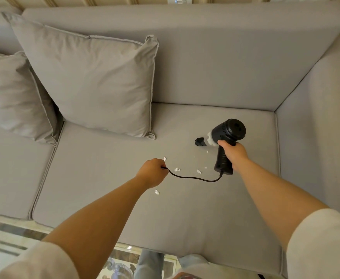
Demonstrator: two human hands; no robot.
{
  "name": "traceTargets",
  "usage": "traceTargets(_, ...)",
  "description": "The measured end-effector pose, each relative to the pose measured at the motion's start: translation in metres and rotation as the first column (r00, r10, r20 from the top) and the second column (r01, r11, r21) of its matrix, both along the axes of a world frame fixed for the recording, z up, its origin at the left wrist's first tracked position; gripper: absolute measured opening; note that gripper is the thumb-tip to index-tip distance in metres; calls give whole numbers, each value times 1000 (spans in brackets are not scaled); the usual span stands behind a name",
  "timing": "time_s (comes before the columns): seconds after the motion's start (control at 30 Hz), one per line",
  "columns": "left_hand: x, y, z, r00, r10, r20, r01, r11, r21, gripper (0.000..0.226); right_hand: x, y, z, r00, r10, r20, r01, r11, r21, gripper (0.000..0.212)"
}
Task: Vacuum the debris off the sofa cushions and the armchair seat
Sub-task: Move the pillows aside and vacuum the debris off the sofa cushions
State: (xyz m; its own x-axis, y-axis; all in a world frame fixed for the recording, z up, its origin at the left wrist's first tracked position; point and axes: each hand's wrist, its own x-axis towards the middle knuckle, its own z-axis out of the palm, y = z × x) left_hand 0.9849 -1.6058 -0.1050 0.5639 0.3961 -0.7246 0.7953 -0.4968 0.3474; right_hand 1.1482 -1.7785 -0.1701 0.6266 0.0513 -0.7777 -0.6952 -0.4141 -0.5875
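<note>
Grey sofa (225, 57) fills the view; we're looking down at its right-hand seat cushion (124, 198), which is our landmark. Two grey throw pillows lean on the backrest at the cushion's rear-left: the larger pillow (96, 83) on the cushion itself, the second pillow (8, 93) further left, over the neighbouring seat. Right hand (234, 156) has its grip fully wrapped round the handle of the black handheld vacuum (228, 135), over the cushion's rear-right area; nozzle (200, 141) points left and down, at or just above the fabric, contact unclear. White stuff shows in the clear section behind the nozzle. Left hand (153, 172), mid-cushion, pinches the black cord (195, 179), which sags in a loop to the handle's bottom end. Debris: small white scraps (177, 169) scattered on the cushion between the two hands, one more scrap (156, 191) just in front of the left wrist. Both sleeves are white. Patterned floor (14, 238) in front of the cushion's front edge.
</note>
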Motion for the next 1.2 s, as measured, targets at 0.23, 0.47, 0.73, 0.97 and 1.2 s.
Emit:
traceTargets(0.23, -10, -1, 1, 1000, 4, 3, -4, 1000, 0, 12, -4, -1, 2, 1000, 23, -16, -23, 1000, -13, 42)
traceTargets(0.47, -16, -5, 2, 1000, -7, 12, 7, 1000, -4, 11, -5, -10, 3, 1000, -2, 22, 3, 999, -35, 46)
traceTargets(0.73, -19, -16, 6, 999, -29, 14, 29, 999, -16, 11, -6, -28, 5, 1000, 0, 16, 1, 998, -64, 48)
traceTargets(0.97, -23, -19, 6, 999, -51, 15, 51, 999, 11, 23, -14, -29, 7, 999, 53, 3, -52, 996, -74, 42)
traceTargets(1.2, -35, -13, 7, 1000, -31, -2, 31, 999, -8, 12, -20, -18, 12, 998, 56, -23, -57, 998, -27, 35)
